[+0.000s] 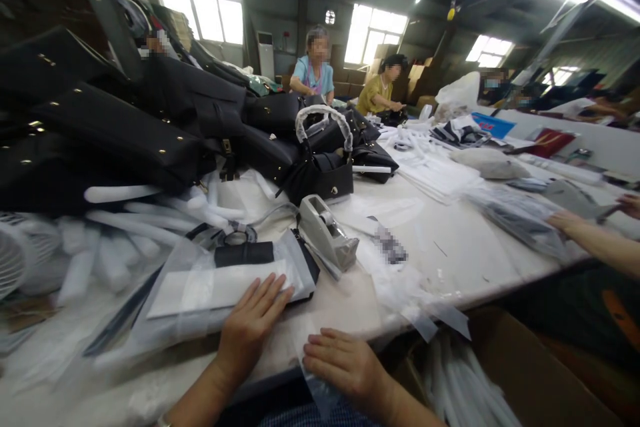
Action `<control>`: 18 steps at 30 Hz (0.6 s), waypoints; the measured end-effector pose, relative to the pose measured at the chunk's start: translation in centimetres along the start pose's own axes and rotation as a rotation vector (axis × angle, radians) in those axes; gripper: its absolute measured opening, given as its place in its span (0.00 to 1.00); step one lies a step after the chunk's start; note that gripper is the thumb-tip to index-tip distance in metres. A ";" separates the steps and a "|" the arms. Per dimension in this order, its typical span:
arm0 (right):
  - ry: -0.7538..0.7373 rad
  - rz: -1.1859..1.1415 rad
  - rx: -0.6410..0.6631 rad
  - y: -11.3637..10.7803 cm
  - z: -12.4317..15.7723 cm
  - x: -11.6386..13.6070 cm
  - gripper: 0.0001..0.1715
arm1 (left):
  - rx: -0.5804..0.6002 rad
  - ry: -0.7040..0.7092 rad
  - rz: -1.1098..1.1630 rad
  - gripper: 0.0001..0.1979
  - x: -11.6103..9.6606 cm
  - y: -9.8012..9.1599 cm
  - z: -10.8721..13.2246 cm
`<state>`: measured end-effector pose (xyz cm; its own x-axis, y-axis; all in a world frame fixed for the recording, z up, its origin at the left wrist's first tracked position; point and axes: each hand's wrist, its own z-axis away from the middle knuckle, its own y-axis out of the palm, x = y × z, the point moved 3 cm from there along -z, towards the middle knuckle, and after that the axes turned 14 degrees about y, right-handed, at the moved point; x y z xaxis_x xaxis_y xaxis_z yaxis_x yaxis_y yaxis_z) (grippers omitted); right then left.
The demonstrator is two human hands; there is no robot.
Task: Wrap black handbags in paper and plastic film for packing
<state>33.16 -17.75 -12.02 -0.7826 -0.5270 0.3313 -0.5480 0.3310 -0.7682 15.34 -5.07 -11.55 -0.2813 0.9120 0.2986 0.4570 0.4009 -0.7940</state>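
My left hand (257, 320) lies with its fingers stretched flat on a frosted plastic bag (295, 263). A white sheet (225, 287) and a rolled black piece (244, 253) show through the bag. Near the table's front edge is my right hand (345, 363), its fingers extended side by side. It touches a clear plastic flap (317, 397) that hangs over the edge; the thumb is partly hidden. Just beyond the bag stands a grey tape dispenser (325, 230), tilted toward me.
Black handbags (125, 127) are heaped at the left and back. White foam rods (130, 230) and a white fan (15, 253) lie left. At right, a co-worker's hand (565, 220) touches a bagged dark item (520, 220). A cardboard box (530, 367) sits below the edge.
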 end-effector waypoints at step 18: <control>0.133 -0.034 0.077 -3.0 -12.0 -3.3 0.13 | -0.155 -0.070 0.095 0.18 -0.4 0.9 1.0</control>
<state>33.84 -7.63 -4.26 -0.7991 -0.4267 0.4234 -0.5544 0.2510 -0.7935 14.98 -5.15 -12.91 -0.2863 0.9403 0.1839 0.6076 0.3266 -0.7240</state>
